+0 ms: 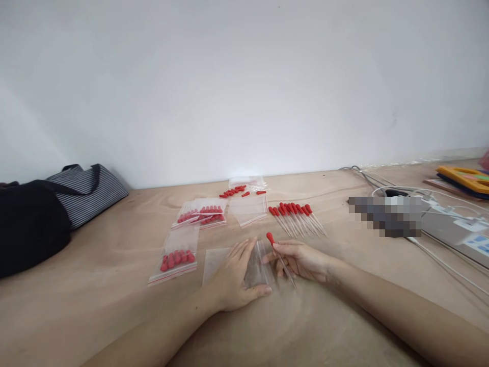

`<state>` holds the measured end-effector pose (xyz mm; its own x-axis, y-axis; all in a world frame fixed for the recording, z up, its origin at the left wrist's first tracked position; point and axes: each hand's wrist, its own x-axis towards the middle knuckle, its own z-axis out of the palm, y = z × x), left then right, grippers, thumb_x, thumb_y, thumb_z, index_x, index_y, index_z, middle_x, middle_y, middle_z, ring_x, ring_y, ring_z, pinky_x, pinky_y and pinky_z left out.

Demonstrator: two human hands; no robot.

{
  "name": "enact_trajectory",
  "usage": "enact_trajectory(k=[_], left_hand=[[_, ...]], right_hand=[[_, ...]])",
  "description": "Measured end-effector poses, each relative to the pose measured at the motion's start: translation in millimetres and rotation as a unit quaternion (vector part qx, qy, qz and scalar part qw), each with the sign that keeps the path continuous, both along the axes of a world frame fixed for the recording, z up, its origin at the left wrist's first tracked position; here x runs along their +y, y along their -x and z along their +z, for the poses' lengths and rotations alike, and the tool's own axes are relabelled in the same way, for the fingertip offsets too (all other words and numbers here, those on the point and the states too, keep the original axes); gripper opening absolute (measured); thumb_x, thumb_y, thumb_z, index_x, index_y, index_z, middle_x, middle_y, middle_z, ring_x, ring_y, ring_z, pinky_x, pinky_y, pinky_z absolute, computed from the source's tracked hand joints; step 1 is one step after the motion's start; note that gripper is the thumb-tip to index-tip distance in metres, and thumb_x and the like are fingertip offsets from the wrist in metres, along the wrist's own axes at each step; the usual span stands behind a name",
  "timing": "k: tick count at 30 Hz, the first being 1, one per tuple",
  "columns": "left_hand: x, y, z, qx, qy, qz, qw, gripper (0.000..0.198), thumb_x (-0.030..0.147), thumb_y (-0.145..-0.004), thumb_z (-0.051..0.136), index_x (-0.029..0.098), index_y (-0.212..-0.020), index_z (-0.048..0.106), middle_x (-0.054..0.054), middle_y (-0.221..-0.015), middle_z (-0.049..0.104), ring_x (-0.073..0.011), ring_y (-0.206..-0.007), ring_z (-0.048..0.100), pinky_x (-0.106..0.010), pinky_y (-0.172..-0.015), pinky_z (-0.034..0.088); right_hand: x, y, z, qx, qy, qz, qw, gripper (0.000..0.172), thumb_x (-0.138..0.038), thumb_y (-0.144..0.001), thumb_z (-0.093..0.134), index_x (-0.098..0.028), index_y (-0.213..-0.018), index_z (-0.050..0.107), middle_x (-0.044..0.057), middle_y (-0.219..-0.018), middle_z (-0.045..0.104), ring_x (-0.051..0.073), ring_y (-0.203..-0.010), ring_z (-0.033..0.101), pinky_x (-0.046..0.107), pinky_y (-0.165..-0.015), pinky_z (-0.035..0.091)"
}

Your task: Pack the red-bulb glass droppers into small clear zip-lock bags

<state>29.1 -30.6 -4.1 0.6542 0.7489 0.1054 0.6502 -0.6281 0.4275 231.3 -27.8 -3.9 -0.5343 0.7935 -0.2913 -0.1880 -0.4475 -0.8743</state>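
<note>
Just one camera here, strapped on the person's head, looking forward and down across the tabletop (114, 316) toward its far edge at the wall (244, 76), hands up close.

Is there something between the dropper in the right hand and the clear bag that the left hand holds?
Nothing visible. The dropper in the right hand lies right beside the clear bag, which the left hand holds on the table. The row of droppers lies farther back.
</note>
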Motion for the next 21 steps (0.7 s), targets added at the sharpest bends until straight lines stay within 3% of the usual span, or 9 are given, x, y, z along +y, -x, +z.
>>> enact_trajectory(k=[5, 9, 15, 21], left_hand=[[3, 1, -0.3, -0.017, 0.017, -0.012, 1.000, 0.092, 0.052, -0.068, 0.061, 0.017, -0.136, 0.009, -0.015, -0.140, 0.021, -0.0318, -0.127, 0.020, -0.050, -0.100, 0.025], [5, 2, 1.6, 0.004, 0.018, -0.029, 0.999, 0.094, 0.057, -0.069, 0.057, 0.014, -0.137, 0.008, -0.016, -0.141, 0.018, -0.0321, -0.128, 0.015, -0.051, -0.102, 0.019], [5, 1, 4.6, 0.046, 0.003, -0.055, 0.997, 0.071, 0.051, -0.085, 0.036, 0.007, -0.136, 0.012, -0.018, -0.141, 0.018, -0.0271, -0.129, 0.015, -0.047, -0.104, 0.014], [7, 0, 4.1, 0.044, -0.007, -0.051, 0.998, 0.074, 0.051, -0.081, 0.045, 0.010, -0.135, 0.015, -0.017, -0.138, 0.025, -0.0276, -0.127, 0.022, -0.048, -0.103, 0.018]], right_hand=[[-5, 1, 3.7, 0.000, 0.007, 0.070, 0.997, 0.026, -0.041, -0.077, 0.052, -0.016, -0.086, 0.056, 0.004, -0.084, 0.065, 0.002, -0.034, 0.042, 0.015, -0.029, 0.019], [-5, -2, 2.5, 0.002, -0.012, 0.082, 0.997, 0.027, -0.042, -0.075, 0.053, -0.017, -0.084, 0.057, 0.002, -0.079, 0.063, 0.001, -0.031, 0.038, 0.016, -0.027, 0.017], [-3, -9, 0.1, -0.018, -0.024, 0.068, 0.997, 0.025, -0.040, -0.074, 0.055, -0.017, -0.082, 0.053, 0.002, -0.088, 0.063, -0.001, -0.028, 0.031, 0.018, -0.026, 0.012], [-3, -7, 1.7, -0.005, -0.032, 0.113, 0.993, 0.028, -0.044, -0.074, 0.054, -0.017, -0.080, 0.050, 0.002, -0.090, 0.064, -0.001, -0.027, 0.028, 0.018, -0.027, 0.011]])
